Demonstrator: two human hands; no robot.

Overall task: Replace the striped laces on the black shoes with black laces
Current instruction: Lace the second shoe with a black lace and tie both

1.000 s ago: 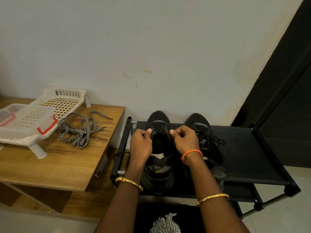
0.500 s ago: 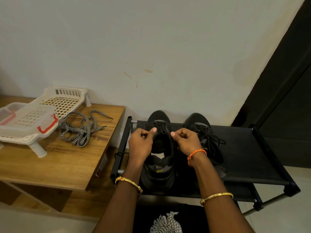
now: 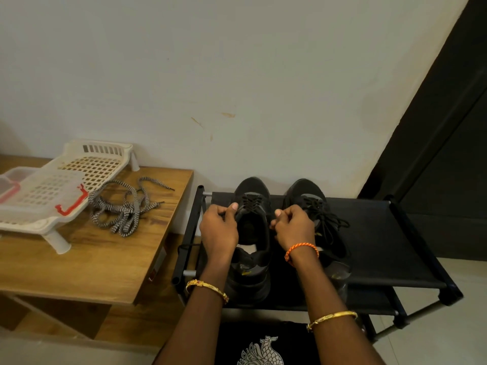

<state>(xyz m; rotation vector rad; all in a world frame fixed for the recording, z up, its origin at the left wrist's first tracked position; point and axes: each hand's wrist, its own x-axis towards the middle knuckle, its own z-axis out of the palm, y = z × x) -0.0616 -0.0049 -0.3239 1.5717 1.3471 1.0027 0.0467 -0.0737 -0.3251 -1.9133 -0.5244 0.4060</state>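
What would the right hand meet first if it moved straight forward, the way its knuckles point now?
Probably the right black shoe: the right hand, pinching a black lace end, sits just in front of that shoe's black laces. Beyond it stands the wall. Depth is unclear from this single view.

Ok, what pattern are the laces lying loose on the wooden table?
Black-and-white striped laces, piled on the wooden table; clearest in the head view.

We see two shoes (image 3: 251,241) (image 3: 316,219) side by side on the rack (image 3: 382,246); left, laces (image 3: 123,209) lie on the table (image 3: 79,264) beside a basket (image 3: 52,191).
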